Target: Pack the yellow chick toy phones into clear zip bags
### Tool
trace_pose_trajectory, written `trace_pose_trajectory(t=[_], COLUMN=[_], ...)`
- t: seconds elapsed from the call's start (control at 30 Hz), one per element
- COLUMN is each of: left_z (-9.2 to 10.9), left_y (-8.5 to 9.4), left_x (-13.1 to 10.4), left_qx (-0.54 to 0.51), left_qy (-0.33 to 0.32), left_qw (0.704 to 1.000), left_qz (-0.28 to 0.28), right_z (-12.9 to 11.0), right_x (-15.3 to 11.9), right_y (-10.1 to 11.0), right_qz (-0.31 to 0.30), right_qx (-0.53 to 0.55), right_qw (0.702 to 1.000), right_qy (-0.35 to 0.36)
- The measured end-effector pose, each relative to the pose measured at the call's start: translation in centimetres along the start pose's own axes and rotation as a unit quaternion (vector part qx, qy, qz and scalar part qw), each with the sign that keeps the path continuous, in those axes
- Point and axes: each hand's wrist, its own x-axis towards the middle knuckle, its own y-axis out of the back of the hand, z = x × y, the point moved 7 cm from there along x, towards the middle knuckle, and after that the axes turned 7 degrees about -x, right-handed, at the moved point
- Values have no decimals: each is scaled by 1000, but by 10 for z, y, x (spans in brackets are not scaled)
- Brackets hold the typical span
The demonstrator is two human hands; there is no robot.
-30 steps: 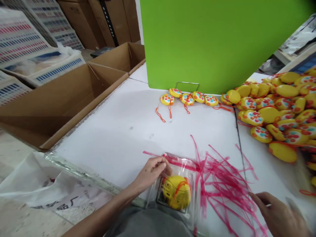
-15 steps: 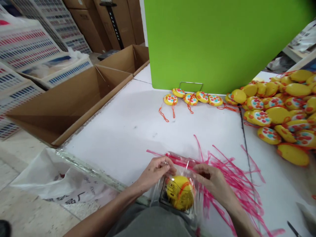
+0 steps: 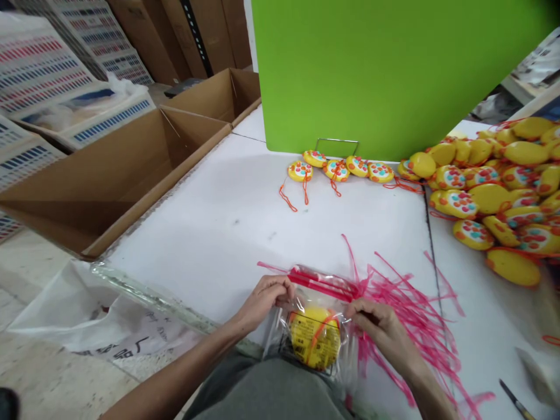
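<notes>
Your clear bag [image 3: 280, 337] lies at the lower centre of the frame, between your two hands and close against your grey clothing. A rounded yellow toy [image 3: 312, 338] with an orange cord is inside it, and dark print on the film crosses the toy. A pink band [image 3: 324, 284] runs along the bag's far edge, slanting slightly down to the right.

Your left hand [image 3: 266, 298] comes in from the lower left, its thumb and fingertips pinching the film at the bag's upper left, just below the band. Your right hand [image 3: 381, 325] reaches in from the lower right, thumb and forefinger pinching the film at the bag's upper right. The toy sits between the two grips and a little nearer to you, with neither hand's fingertips on it.

Pink strips [image 3: 413, 306] lie tangled just right of the bag, partly beneath your right forearm. A slim, dark-tipped tool [image 3: 516, 399] rests in the lower right corner. Farther up, five patterned toys [image 3: 380, 172] form a short row below the green panel [image 3: 363, 76], and a heap of similar yellow toys [image 3: 490, 199] fills the right side.
</notes>
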Motion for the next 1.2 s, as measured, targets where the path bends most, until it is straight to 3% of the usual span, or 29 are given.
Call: trace_pose_trajectory(t=[0.17,0.33,0.4,0.47,0.53,0.6,0.67,0.73,0.83,0.93,1.0,1.03,1.1,1.17,1.2], left_z=[10,31,41,49,56,59,61,62,67,102,151,181,231,252,250], left_y=[-4,7,11,11,6,0,-5,-6,5,40,76,92,115,118,115], left_x=[-11,-24,-28,-31,-33,-35,-38,-42,-50,-58,-68,-78,-106,-119,-116], left_qx=[27,37,46,45,38,32,27,24,31,57,83,100,160,229,267], left_qy=[-6,-19,-25,-29,-34,-40,-49,-54,-56,-116,-225,-308,-454,-512,-508], left_qw=[1000,999,998,998,999,999,998,998,997,984,942,900,762,656,645], left_qz=[10,30,33,25,15,8,4,7,31,121,233,293,434,505,506], right_z=[-8,3,2,-10,-28,-47,-66,-78,-81,-69,-55,-46,-31,-19,-16], right_x=[0,-13,-21,-26,-23,-14,-5,1,8,22,38,49,72,101,117], right_y=[8,57,76,81,67,38,9,-10,-15,7,36,54,91,125,139], right_qz=[12,144,197,222,201,132,74,64,90,103,124,141,180,210,221], right_qx=[-6,-9,-93,-196,-196,-98,-30,-30,-101,-168,-204,-225,-264,-300,-316], right_qw=[1000,988,973,952,958,986,996,996,988,978,969,963,947,930,923], right_qy=[-6,-55,-76,-77,-52,-8,35,61,70,71,64,55,35,16,8])
